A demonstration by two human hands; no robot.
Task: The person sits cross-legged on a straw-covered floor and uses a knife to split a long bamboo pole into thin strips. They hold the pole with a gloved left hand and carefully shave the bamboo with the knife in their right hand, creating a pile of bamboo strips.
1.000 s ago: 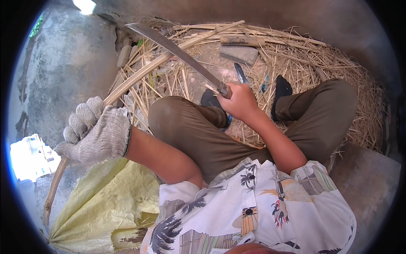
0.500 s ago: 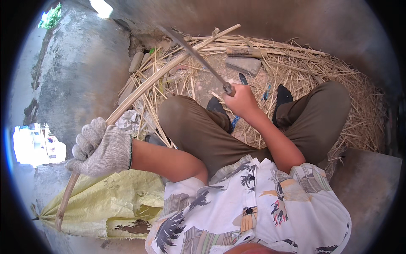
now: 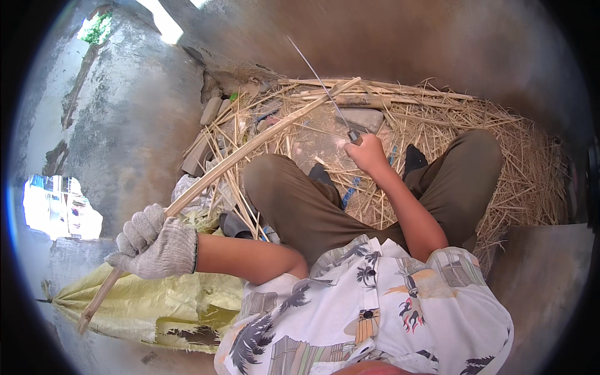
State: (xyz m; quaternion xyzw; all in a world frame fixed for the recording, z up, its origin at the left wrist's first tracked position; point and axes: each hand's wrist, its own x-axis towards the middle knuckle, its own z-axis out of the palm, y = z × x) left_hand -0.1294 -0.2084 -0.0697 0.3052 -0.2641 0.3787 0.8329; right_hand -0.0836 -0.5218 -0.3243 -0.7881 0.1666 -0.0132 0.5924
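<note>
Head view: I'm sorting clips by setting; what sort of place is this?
Probably a rough work corner: a stained grey wall, pale strips strewn underfoot, and a blade held in the right hand.

A torn yellow sack (image 3: pixel 140 306) is spread at the lower left, near a mottled grey wall (image 3: pixel 147 119) with a bright, ragged opening (image 3: pixel 62 209) and a smaller gap showing green leaves (image 3: pixel 95 28). Pale straw-like strips (image 3: pixel 525 165) litter the floor around a grey block (image 3: pixel 364 119); a flat, brownish slab (image 3: pixel 540 275) sits at the lower right.
</note>
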